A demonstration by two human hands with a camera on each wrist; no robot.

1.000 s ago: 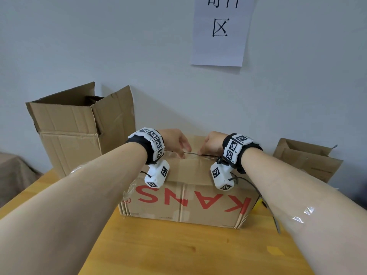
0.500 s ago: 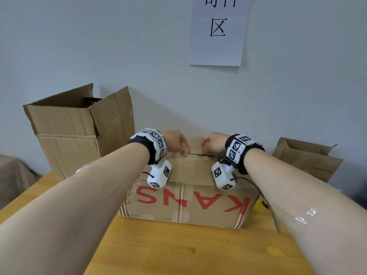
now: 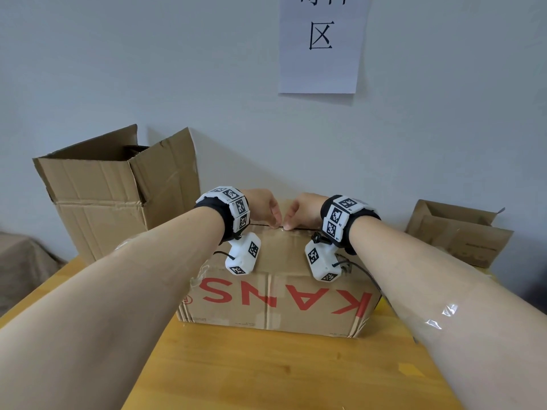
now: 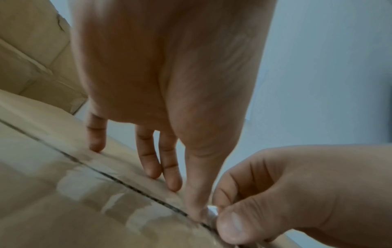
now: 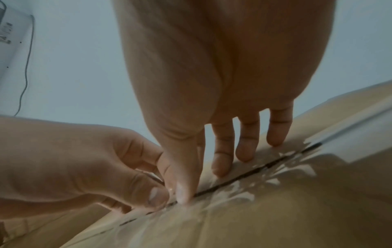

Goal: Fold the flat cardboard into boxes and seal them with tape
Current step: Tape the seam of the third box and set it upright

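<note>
A closed cardboard box (image 3: 281, 300) with red letters stands on the wooden table (image 3: 281, 377). Clear tape (image 5: 244, 193) runs glossy along its top seam (image 4: 127, 184). My left hand (image 3: 273, 220) and right hand (image 3: 291, 221) meet at the middle of that seam. Each thumb presses down on the tape, left thumb (image 4: 197, 206) against right thumb (image 5: 184, 193). The other fingers of both hands rest straight on the far flap. A small raised bit of tape (image 4: 212, 210) shines between the two thumbs. Whether either index finger pinches it is hidden.
A tall open box (image 3: 118, 202) stands at the back left against the wall. A lower open box (image 3: 461, 232) sits at the back right. A paper sign (image 3: 322, 42) hangs on the wall. Strips of clear tape (image 3: 447, 312) cling to my right forearm.
Both hands have slid along the seam toward each other, closing the gap between them until the thumbs touch at the middle. The box has not moved.
</note>
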